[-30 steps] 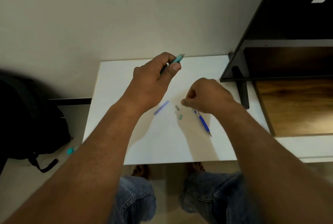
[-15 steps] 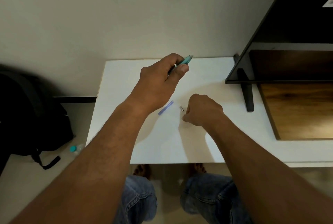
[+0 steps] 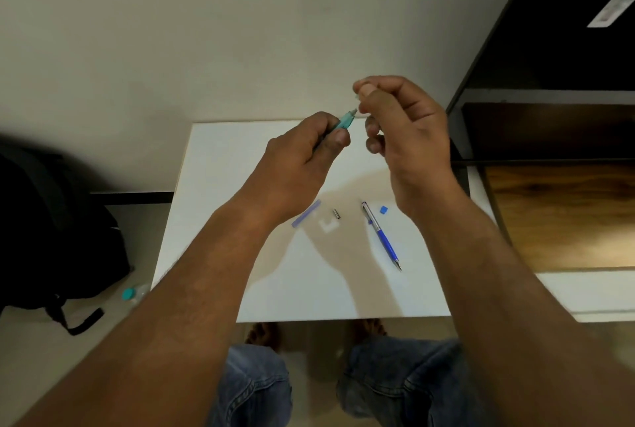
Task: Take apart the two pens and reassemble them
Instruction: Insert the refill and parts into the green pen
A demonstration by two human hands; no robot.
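A small white table (image 3: 240, 272) stands against a plain wall. Above it, the left hand (image 3: 302, 165) is closed around the teal pen barrel (image 3: 346, 120), open end up. The right hand (image 3: 405, 131) pinches something tiny at that mouth; I cannot tell what. A slip could drop it among the blue pen (image 3: 382, 236), spring (image 3: 335, 214) and pale refill (image 3: 306, 213) below, or off the edge.

Both forearms are bare with no sleeves, blue denim jeans (image 3: 254, 389) cover the legs, and the feet (image 3: 263, 335) are bare.
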